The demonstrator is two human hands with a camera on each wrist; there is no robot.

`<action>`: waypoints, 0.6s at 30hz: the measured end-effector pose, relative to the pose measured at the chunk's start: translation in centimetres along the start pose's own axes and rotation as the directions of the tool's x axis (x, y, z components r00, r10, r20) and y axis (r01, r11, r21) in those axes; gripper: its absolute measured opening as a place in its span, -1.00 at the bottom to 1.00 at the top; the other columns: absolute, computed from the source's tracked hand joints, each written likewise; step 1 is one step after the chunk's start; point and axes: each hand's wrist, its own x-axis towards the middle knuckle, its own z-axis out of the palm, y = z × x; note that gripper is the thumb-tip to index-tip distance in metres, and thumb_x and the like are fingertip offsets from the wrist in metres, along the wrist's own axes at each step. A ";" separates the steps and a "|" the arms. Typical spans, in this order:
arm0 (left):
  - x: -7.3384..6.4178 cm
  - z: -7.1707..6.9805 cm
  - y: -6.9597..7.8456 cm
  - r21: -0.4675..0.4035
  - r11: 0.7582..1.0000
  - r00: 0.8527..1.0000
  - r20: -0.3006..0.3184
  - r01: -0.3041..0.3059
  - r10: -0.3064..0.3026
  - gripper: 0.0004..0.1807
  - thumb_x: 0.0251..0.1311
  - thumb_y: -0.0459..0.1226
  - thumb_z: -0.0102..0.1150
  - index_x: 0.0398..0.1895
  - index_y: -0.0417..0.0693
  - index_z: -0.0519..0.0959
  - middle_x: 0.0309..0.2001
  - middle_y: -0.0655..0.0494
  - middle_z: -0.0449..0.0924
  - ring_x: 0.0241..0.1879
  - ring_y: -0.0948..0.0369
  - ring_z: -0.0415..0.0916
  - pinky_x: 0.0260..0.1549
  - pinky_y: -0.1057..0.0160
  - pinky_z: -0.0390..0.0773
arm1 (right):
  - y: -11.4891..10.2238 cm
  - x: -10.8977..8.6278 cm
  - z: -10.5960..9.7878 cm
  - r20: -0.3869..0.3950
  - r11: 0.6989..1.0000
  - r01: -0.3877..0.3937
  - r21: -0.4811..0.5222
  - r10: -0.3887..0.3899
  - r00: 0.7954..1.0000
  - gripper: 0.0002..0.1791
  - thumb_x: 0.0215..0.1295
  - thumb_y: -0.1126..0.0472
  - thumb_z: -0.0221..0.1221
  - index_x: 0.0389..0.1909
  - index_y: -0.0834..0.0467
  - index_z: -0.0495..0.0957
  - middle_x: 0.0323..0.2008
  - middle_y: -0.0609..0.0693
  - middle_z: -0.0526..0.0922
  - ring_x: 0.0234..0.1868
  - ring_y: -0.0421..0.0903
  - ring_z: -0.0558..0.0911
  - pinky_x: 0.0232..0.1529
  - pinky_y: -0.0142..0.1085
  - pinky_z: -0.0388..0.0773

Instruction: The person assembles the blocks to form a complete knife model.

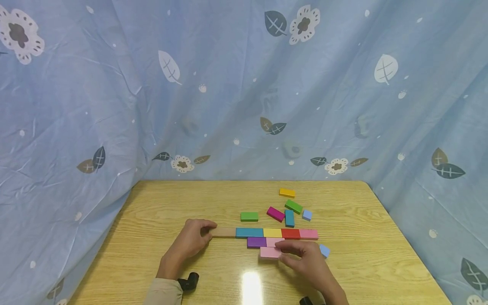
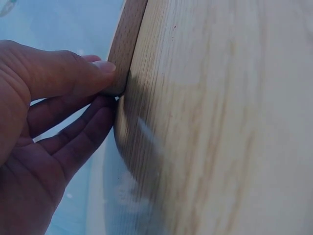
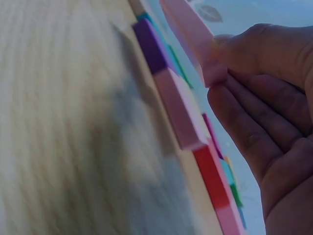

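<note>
My left hand pinches the left end of a plain wooden block between thumb and fingers. That block begins a straight row, followed rightward by a blue block, a yellow block, a red block and a pink block. Along the row's near side lie a purple block and a light pink block, end to end. My right hand grips another light pink block by one end, raised off the table in the right wrist view.
Behind the row lie loose blocks: two green ones, a magenta one, a teal one, an orange one and a small light blue one. Another light blue block lies right of my right hand. A patterned curtain surrounds the wooden table.
</note>
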 end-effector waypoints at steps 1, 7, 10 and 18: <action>0.0 0.0 0.0 0.003 1.000 1.000 -0.002 -0.002 0.002 -0.66 0.28 -0.52 0.46 0.08 -0.08 0.82 0.03 0.07 0.84 0.05 0.07 0.77 0.08 0.01 0.78 | 0.1 0.1 0.3 0.008 1.000 0.008 -0.010 -0.008 1.000 -0.73 0.37 0.26 0.49 0.07 0.07 0.84 0.01 -0.06 0.88 0.07 -0.18 0.83 0.13 -0.31 0.80; 0.0 -0.1 0.0 0.000 1.000 1.000 -0.003 -0.011 0.011 -0.66 0.28 -0.51 0.48 0.07 -0.06 0.82 0.03 0.08 0.84 0.07 0.05 0.77 0.08 0.00 0.78 | 0.1 0.3 2.3 0.035 0.996 0.035 -0.078 -0.032 0.999 -0.75 0.33 0.24 0.52 0.00 0.00 0.86 -0.04 -0.13 0.89 0.04 -0.23 0.82 0.08 -0.38 0.78; 0.0 -0.1 -0.1 -0.006 1.000 1.000 -0.001 -0.009 0.009 -0.65 0.28 -0.51 0.47 0.08 -0.07 0.82 0.04 0.07 0.84 0.07 0.05 0.77 0.08 0.01 0.78 | 0.1 0.4 3.1 0.064 0.995 0.015 -0.096 -0.009 0.998 -0.74 0.31 0.26 0.52 -0.01 -0.04 0.87 -0.05 -0.18 0.88 0.04 -0.28 0.80 0.09 -0.39 0.77; 0.1 0.1 -0.1 -0.002 1.000 1.000 -0.003 0.015 -0.015 -0.65 0.28 -0.52 0.46 0.08 -0.07 0.82 0.04 0.08 0.84 0.08 0.08 0.77 0.10 0.01 0.77 | -0.2 0.2 4.0 0.044 0.964 0.096 -0.249 -0.088 0.995 -0.68 0.26 0.26 0.55 0.03 -0.01 0.85 -0.04 -0.22 0.88 0.06 -0.22 0.80 0.15 -0.21 0.79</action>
